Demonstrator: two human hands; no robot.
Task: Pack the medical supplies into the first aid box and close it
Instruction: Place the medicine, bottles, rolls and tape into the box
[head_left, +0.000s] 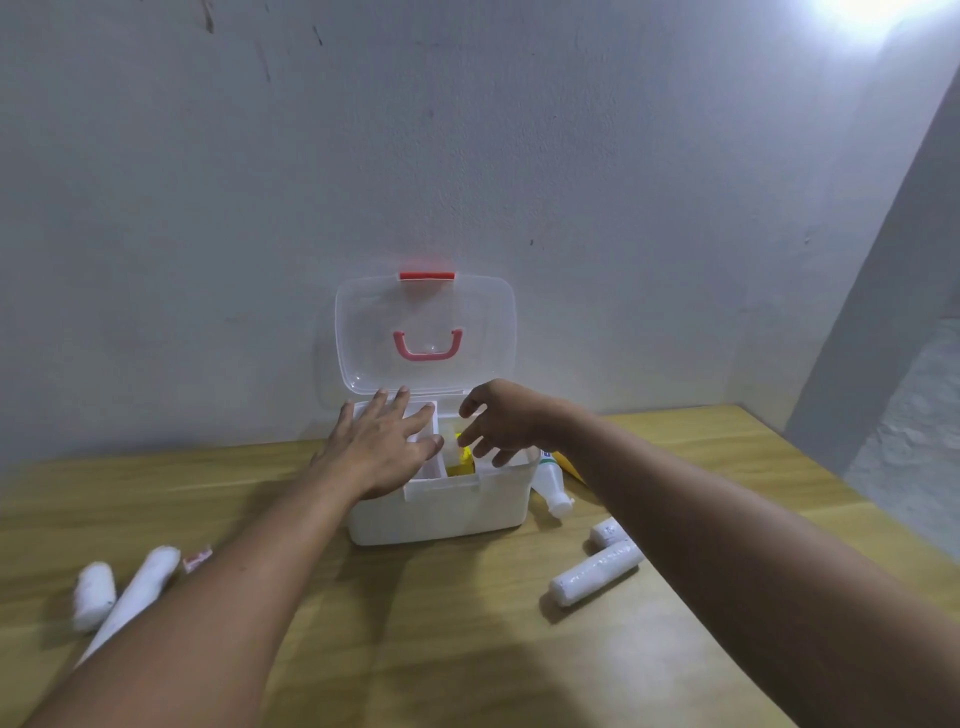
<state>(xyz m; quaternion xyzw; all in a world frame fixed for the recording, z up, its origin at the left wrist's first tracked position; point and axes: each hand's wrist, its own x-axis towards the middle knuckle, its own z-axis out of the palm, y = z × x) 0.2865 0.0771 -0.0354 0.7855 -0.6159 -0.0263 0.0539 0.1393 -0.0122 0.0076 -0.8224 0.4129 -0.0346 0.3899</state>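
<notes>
The white first aid box (441, 512) stands on the wooden table against the wall, its clear lid (363, 332) with a red handle and latch upright. My left hand (379, 447) lies flat with spread fingers over the box's left compartment. Above the right side of the box hovers my right hand (498, 423), fingers loosely spread and holding nothing. Something yellow (462, 462) shows inside the box between my hands. Two white bandage rolls (595, 571) lie right of the box and a white bottle (553, 491) lies against its right side. Two more white rolls (96, 595) lie at the left.
A small red-and-white packet (197, 560) lies by my left forearm. The table (457, 649) ends at the wall behind the box and at a slanted edge on the right. A yellow item (569, 467) is partly hidden behind my right arm.
</notes>
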